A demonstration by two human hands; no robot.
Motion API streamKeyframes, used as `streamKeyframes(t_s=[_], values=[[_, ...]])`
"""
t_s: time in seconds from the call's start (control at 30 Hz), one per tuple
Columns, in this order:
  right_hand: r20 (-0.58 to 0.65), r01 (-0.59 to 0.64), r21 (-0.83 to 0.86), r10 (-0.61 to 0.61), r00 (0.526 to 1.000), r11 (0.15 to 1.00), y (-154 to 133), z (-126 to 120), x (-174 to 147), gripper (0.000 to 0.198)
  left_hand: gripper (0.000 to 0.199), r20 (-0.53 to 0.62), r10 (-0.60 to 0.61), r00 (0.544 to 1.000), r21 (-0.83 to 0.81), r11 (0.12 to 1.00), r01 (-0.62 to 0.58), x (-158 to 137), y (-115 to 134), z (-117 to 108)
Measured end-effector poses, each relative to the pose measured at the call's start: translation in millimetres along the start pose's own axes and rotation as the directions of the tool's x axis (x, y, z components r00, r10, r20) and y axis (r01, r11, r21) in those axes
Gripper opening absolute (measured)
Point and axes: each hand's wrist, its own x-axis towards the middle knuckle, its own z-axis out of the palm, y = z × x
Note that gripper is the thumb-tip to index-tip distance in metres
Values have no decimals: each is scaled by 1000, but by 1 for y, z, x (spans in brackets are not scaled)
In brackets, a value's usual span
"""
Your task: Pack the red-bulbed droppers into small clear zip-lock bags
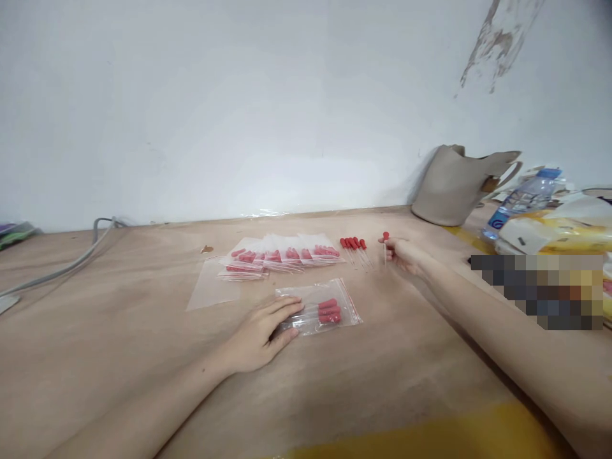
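Observation:
My left hand (264,329) lies on the left end of a clear zip-lock bag (351,306), its fingers stretched out and the thumb apart. Inside that bag are droppers with red rubber bulbs (329,311), their tubes partly under my fingers. Farther right, my right hand (402,255) pinches one dropper (386,236) upright, red bulb at the top, thin clear tube below. Just left of it, several loose droppers (352,243) lie side by side on the table, bulbs toward the wall. Several filled bags (282,255) overlap in a row behind the left hand.
A flat empty bag (213,287) lies left of the filled ones, near a small brown scrap (206,249). Grey cables (67,268) run along the left. At the right stand a beige bag-like container (454,185), a water bottle (523,197) and yellow-white packaging (559,229).

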Motion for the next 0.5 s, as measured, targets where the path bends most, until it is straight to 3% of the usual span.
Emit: streamKeyframes(t_s=[0.07, 0.17, 0.27, 0.5], values=[[38, -67, 47, 65, 997, 997, 3, 2, -24, 10, 40, -8, 4, 1000, -4, 1000, -4, 0, 0, 0], [76, -96, 171, 84, 993, 981, 9, 16, -59, 34, 39, -15, 10, 1000, -13, 1000, -11, 0, -1, 0], [76, 15, 234, -34, 997, 972, 13, 34, -80, 49, 40, -7, 14, 1000, -4, 1000, -14, -1, -3, 1], [5, 85, 313, -91, 996, 946, 17, 48, -89, 47, 40, 34, 6, 999, -2, 1000, -6, -1, -4, 1]])
